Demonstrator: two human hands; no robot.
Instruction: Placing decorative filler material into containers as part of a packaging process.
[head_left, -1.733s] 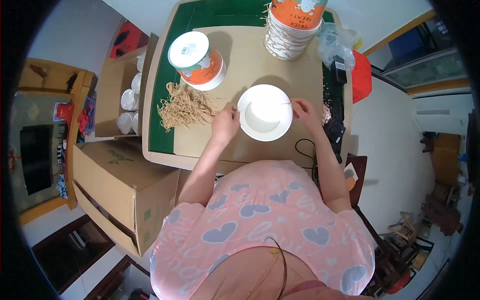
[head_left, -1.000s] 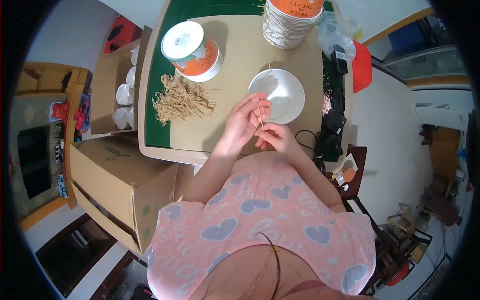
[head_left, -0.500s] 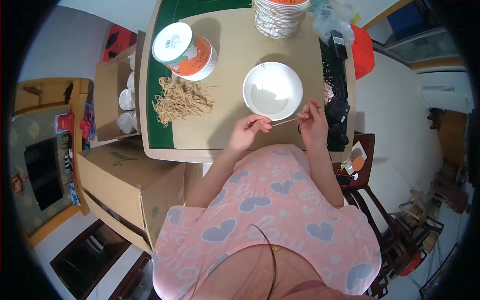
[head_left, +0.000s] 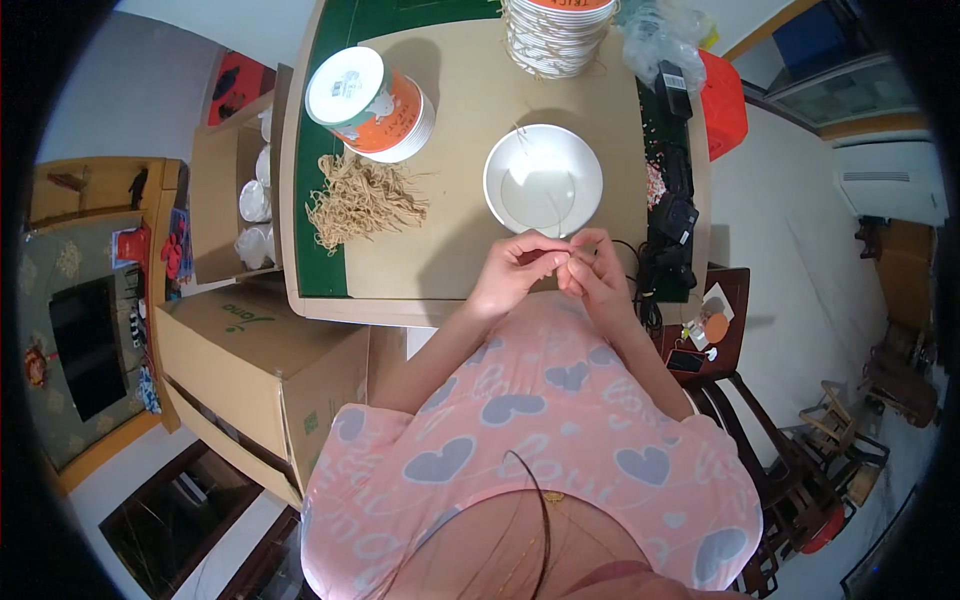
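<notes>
The left hand (head_left: 520, 270) and right hand (head_left: 600, 278) pinch the cord (head_left: 521, 131) beside the bowl (head_left: 540, 185). A hard tug could tip the bowl; a loose pinch, drop the cord.

This looks like a home, with a television (head_left: 88, 345) and wooden chairs (head_left: 738, 300).
</notes>
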